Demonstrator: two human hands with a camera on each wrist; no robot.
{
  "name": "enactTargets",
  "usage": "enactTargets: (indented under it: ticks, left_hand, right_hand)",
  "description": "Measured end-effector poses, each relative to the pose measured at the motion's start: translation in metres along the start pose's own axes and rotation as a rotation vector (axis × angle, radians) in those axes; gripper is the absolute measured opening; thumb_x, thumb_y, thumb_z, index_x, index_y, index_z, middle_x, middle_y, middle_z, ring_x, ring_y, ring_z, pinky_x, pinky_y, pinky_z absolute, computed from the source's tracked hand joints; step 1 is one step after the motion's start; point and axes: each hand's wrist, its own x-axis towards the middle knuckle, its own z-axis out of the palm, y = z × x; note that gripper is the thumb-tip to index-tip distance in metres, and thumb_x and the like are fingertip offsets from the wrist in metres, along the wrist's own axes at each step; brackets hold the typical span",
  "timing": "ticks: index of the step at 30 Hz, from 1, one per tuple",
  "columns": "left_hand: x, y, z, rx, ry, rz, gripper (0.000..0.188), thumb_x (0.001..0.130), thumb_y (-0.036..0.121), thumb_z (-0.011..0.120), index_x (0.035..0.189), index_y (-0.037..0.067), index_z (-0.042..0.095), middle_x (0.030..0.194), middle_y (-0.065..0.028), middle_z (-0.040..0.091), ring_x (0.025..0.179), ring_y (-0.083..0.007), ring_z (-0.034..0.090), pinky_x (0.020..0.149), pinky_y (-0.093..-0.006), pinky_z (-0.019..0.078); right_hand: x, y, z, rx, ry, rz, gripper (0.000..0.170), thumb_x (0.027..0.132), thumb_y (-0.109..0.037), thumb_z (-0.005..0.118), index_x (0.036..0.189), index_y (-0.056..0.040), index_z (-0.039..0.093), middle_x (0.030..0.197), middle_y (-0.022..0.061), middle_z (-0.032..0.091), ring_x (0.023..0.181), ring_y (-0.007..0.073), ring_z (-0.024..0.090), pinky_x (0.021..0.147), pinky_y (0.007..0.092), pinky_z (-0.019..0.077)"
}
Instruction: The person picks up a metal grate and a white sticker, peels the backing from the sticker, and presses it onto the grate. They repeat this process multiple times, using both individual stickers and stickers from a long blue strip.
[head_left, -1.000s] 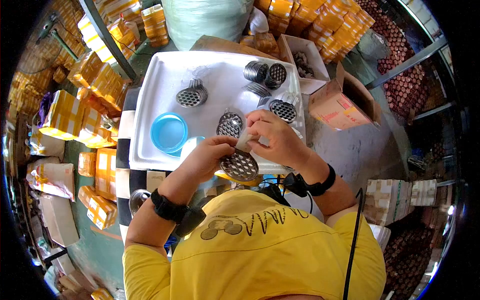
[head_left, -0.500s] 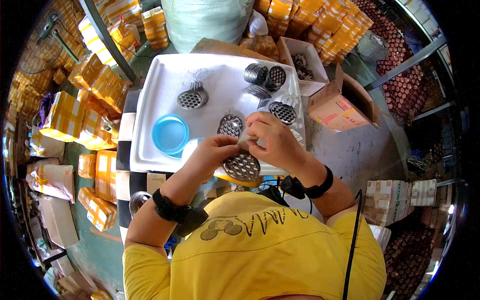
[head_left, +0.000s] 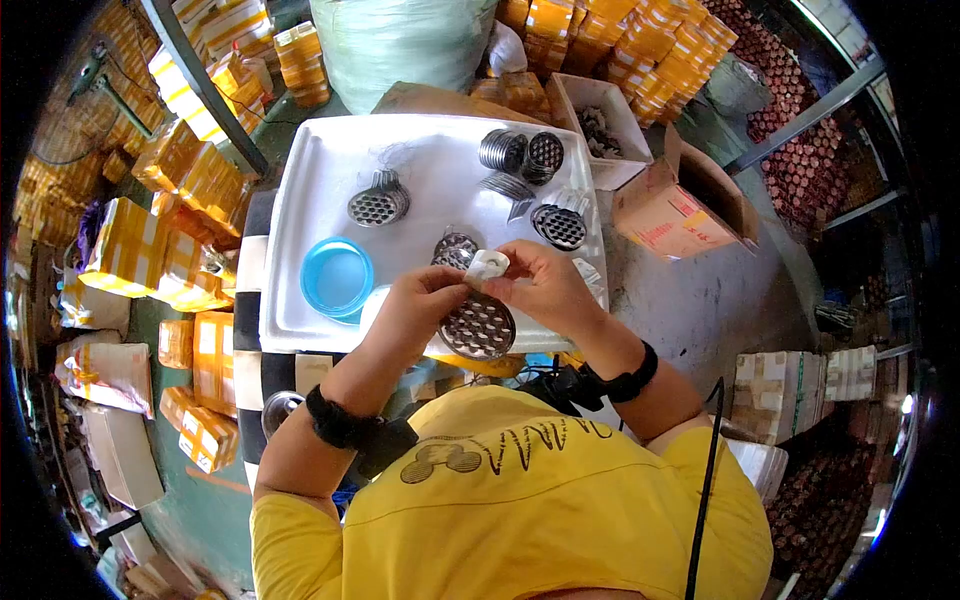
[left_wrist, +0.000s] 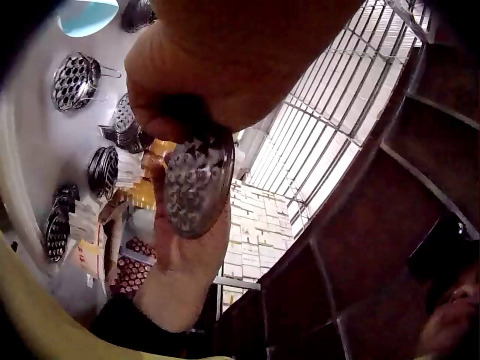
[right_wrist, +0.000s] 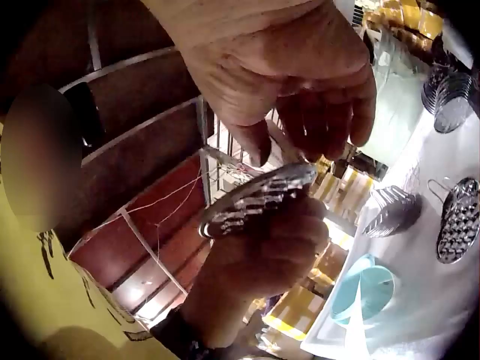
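My left hand (head_left: pixel 425 303) grips a round perforated metal disc (head_left: pixel 478 328) by its top edge, holding it over the near side of the white tray (head_left: pixel 300 180). At the top of the disc, my right hand (head_left: pixel 550 285) pinches a small white piece (head_left: pixel 487 265), soft-looking, with a dark spot on it. In the right wrist view the disc (right_wrist: pixel 262 199) is tilted, its pattern of raised holes facing up. Just beyond my hands, similar perforated metal discs (head_left: pixel 455 248) lie on the tray.
A light blue bowl (head_left: pixel 306 285) stands at the tray's left. Stacks of metal discs (head_left: pixel 378 207) sit behind it, with more stacks (head_left: pixel 545 157) at the back right. An open cardboard box (head_left: pixel 675 215) and a white foam box (head_left: pixel 605 160) stand beyond the tray's right side.
The white piece now shows flatter and wider above the disc, with my right fingers farther to its right. My right hand has shifted slightly down; the left still holds the disc.
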Motion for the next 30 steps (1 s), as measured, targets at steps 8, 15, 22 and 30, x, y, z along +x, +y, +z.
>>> enactTargets:
  ticks: [8,15,22,30]
  left_hand:
    - [-0.002,-0.001,0.003,-0.092,-0.039,-0.033,0.019,0.082,0.007,0.057,0.097,-0.005,0.058,0.086,-0.0072,0.061,0.074,-0.0102,0.058,0.067,-0.0216,0.0474]
    - [0.001,0.011,-0.001,0.269,-0.215,0.068,0.019,0.083,0.011,0.058,0.096,-0.004,0.057,0.086,-0.0069,0.062,0.076,-0.0109,0.058,0.068,-0.0230,0.0467]
    - [0.009,0.006,0.003,0.358,-0.260,0.018,0.020,0.080,0.009,0.060,0.096,-0.003,0.059,0.084,-0.0063,0.063,0.074,-0.0095,0.057,0.066,-0.0248,0.0462]
    - [0.020,-0.014,0.009,0.444,-0.141,0.087,0.013,0.081,0.011,0.061,0.086,0.001,0.053,0.078,-0.0037,0.058,0.075,-0.0110,0.053,0.069,-0.0245,0.0439]
  right_hand:
    - [0.004,0.003,0.003,-0.124,0.133,-0.131,0.018,0.075,-0.013,0.066,0.087,0.0000,0.060,0.075,0.0114,0.063,0.069,0.0155,0.061,0.062,0.0283,0.0483]
    - [0.004,0.012,-0.001,-0.210,0.073,-0.090,0.016,0.076,-0.014,0.065,0.080,0.0000,0.060,0.068,0.0116,0.060,0.064,0.0157,0.059,0.057,0.0279,0.0458]
    - [0.005,0.026,-0.003,0.089,0.016,0.049,0.017,0.080,-0.014,0.061,0.081,0.0020,0.059,0.069,0.0068,0.059,0.066,0.0108,0.056,0.057,0.0267,0.0452]
    - [-0.016,0.049,-0.002,-0.115,-0.061,0.074,0.021,0.076,-0.017,0.066,0.083,0.0012,0.059,0.073,0.0099,0.062,0.068,0.0119,0.056,0.061,0.0290,0.0452]
